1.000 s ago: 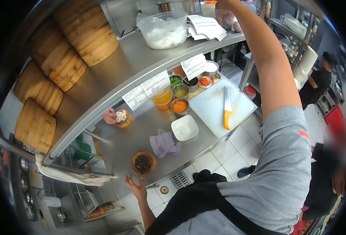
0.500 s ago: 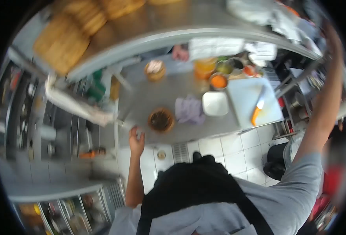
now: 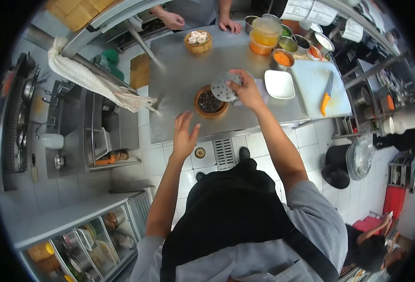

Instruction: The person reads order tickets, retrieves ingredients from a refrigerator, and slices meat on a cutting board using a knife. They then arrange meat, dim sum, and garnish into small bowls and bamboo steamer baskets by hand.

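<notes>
My right hand (image 3: pixel 246 90) pinches a thin round perforated steamer liner (image 3: pixel 220 87) by its right side. The liner is held over the right edge of a bamboo steamer basket (image 3: pixel 198 111), whose inside looks dark with small pale spots. Just front-left of that basket, my left hand (image 3: pixel 185 136) is open, its fingers apart and holding nothing. A lilac cloth (image 3: pixel 261 88) lies partly hidden behind my right hand, beside a white square dish (image 3: pixel 279 85). Farther back on the steel table (image 3: pixel 174 80) stands a second bamboo basket (image 3: pixel 198 48) with several pale dumplings (image 3: pixel 198 37).
An orange-handled knife (image 3: pixel 327 96) lies on a white cutting board (image 3: pixel 311 80) at the right. Several tubs and bowls, one with orange filling (image 3: pixel 282 58), stand behind it. Across the table are a co-worker's hands (image 3: pixel 229 24). A towel (image 3: pixel 90 84) hangs on the left rail.
My right hand has come down from the upper right to the basket and now holds the liner. My left hand has moved rightward, nearer the basket. The co-worker shows more fully.
</notes>
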A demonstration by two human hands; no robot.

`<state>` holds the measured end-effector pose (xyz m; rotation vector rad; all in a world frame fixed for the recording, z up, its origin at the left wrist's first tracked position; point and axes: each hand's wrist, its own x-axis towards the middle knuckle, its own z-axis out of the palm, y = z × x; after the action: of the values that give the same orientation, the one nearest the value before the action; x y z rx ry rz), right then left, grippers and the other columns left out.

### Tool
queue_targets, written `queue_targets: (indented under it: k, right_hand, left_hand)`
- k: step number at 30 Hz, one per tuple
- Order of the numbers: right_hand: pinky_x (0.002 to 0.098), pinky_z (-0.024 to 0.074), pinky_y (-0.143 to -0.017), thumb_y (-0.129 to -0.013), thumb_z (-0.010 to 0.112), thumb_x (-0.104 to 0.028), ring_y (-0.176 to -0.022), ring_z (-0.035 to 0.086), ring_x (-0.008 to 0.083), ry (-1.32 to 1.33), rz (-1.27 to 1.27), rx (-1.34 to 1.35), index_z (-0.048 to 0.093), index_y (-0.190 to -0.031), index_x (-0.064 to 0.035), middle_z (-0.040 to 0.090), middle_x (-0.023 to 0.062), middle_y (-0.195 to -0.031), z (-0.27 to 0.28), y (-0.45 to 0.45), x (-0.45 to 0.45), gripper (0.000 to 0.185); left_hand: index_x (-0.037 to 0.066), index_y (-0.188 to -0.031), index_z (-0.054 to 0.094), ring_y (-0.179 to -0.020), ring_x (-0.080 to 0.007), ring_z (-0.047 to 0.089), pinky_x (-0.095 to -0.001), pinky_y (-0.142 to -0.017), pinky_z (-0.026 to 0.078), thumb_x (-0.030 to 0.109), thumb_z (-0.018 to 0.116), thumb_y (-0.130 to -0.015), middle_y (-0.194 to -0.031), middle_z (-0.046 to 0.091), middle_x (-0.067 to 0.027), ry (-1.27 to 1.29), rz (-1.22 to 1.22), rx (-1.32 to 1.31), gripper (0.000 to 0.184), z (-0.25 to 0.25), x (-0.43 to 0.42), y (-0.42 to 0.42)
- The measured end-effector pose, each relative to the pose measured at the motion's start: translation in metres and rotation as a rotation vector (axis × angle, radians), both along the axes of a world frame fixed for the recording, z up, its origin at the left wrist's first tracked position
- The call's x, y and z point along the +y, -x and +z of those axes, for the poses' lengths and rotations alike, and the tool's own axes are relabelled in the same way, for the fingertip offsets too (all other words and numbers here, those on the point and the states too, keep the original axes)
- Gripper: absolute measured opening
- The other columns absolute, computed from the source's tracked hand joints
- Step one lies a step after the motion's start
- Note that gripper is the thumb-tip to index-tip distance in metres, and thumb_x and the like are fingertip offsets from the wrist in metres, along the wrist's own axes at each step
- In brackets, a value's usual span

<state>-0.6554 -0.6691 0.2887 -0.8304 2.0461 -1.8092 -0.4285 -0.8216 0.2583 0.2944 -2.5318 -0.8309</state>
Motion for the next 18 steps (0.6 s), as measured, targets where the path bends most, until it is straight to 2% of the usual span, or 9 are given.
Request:
queue_targets:
  k: [3, 4, 6, 8, 10, 12, 14, 15, 18]
  right_hand:
    - [0.0248, 0.0453, -0.059, -0.085, 0.066, -0.012, -0.068, 0.055, 0.0098, -0.020, -0.021, -0.137, 0.050, -0.118, -0.0080, 0.061, 0.0045, -0.086, 0.001, -0.009, 0.017, 0.036]
    - [0.0247, 0.0447, -0.057, -0.085, 0.066, -0.012, -0.067, 0.055, 0.0094, -0.124, -0.039, -0.178, 0.050, -0.117, -0.0083, 0.061, 0.0039, -0.084, -0.014, -0.008, 0.033, 0.035]
    - [0.0244, 0.0402, -0.054, -0.084, 0.066, -0.011, -0.062, 0.046, 0.0070, 0.100, -0.049, -0.313, 0.052, -0.113, -0.0107, 0.052, -0.0030, -0.076, -0.057, -0.022, 0.053, 0.032]
    - [0.0254, 0.0429, -0.060, -0.084, 0.066, -0.011, -0.068, 0.049, 0.0080, 0.006, 0.185, -0.516, 0.054, -0.109, -0.0104, 0.055, -0.0024, -0.084, -0.026, -0.048, 0.094, 0.028]
    - [0.0277, 0.0457, -0.076, -0.085, 0.065, -0.015, -0.093, 0.055, 0.0097, -0.126, 0.409, -0.217, 0.056, -0.117, -0.0100, 0.060, 0.0017, -0.100, 0.036, -0.052, 0.135, 0.033]
    - [0.0295, 0.0452, -0.084, -0.087, 0.064, -0.018, -0.103, 0.053, 0.0129, -0.177, 0.249, 0.274, 0.055, -0.123, -0.0098, 0.060, 0.0035, -0.107, 0.113, -0.021, 0.186, 0.037]
    - [0.0308, 0.0452, -0.087, -0.088, 0.060, -0.022, -0.107, 0.054, 0.0182, -0.111, -0.329, 0.334, 0.056, -0.123, -0.0069, 0.058, 0.0063, -0.114, 0.153, 0.048, 0.253, 0.038]
    - [0.0299, 0.0451, -0.085, -0.089, 0.058, -0.025, -0.100, 0.056, 0.0183, -0.085, -0.555, 0.822, 0.056, -0.122, -0.0061, 0.060, 0.0062, -0.108, 0.241, 0.047, 0.256, 0.039]
    - [0.0272, 0.0441, -0.079, -0.086, 0.060, -0.021, -0.088, 0.057, 0.0128, 0.069, -0.834, 0.854, 0.060, -0.114, -0.0040, 0.064, 0.0050, -0.098, 0.330, 0.160, 0.317, 0.033]
  left_hand:
    - [-0.003, -0.131, 0.044, -0.126, -0.0360, 0.039, -0.0476, -0.105, 0.031, 0.026, 0.061, -0.087, -0.137, 0.042, -0.0198, -0.002, -0.165, -0.037, 0.055, 0.001, 0.007, 0.031]
    - [-0.004, -0.132, 0.043, -0.129, -0.0361, 0.037, -0.0481, -0.107, 0.028, 0.030, 0.060, -0.088, -0.139, 0.040, -0.0205, 0.153, -0.153, -0.081, 0.058, -0.007, 0.009, 0.044]
    - [-0.005, -0.132, 0.046, -0.133, -0.0367, 0.033, -0.0490, -0.111, 0.020, 0.041, 0.055, -0.089, -0.143, 0.037, -0.0222, 0.390, -0.144, -0.142, 0.063, -0.031, 0.011, 0.074]
    - [-0.004, -0.126, 0.053, -0.132, -0.0350, 0.035, -0.0552, -0.111, 0.015, 0.035, 0.054, -0.090, -0.142, 0.038, -0.0220, 0.483, -0.181, -0.174, 0.053, -0.061, 0.005, 0.085]
    - [-0.001, -0.126, 0.054, -0.132, -0.0343, 0.035, -0.0570, -0.111, 0.014, 0.032, 0.054, -0.090, -0.142, 0.039, -0.0203, 0.431, -0.195, -0.273, 0.049, -0.056, 0.008, 0.087]
    - [0.002, -0.127, 0.054, -0.132, -0.0342, 0.035, -0.0557, -0.112, 0.014, 0.031, 0.054, -0.090, -0.142, 0.039, -0.0184, 0.414, -0.203, -0.346, 0.046, -0.055, 0.007, 0.085]
    - [0.002, -0.127, 0.054, -0.131, -0.0344, 0.036, -0.0549, -0.111, 0.015, 0.029, 0.055, -0.090, -0.142, 0.039, -0.0179, 0.387, -0.220, -0.292, 0.046, -0.057, 0.002, 0.081]
    - [0.002, -0.127, 0.054, -0.130, -0.0345, 0.037, -0.0541, -0.111, 0.016, 0.027, 0.056, -0.090, -0.142, 0.039, -0.0173, 0.346, -0.200, -0.238, 0.045, -0.056, 0.000, 0.087]
    - [0.000, -0.126, 0.053, -0.128, -0.0356, 0.039, -0.0507, -0.107, 0.026, 0.023, 0.057, -0.090, -0.140, 0.040, -0.0180, 0.246, -0.068, -0.050, 0.042, -0.015, 0.017, 0.100]
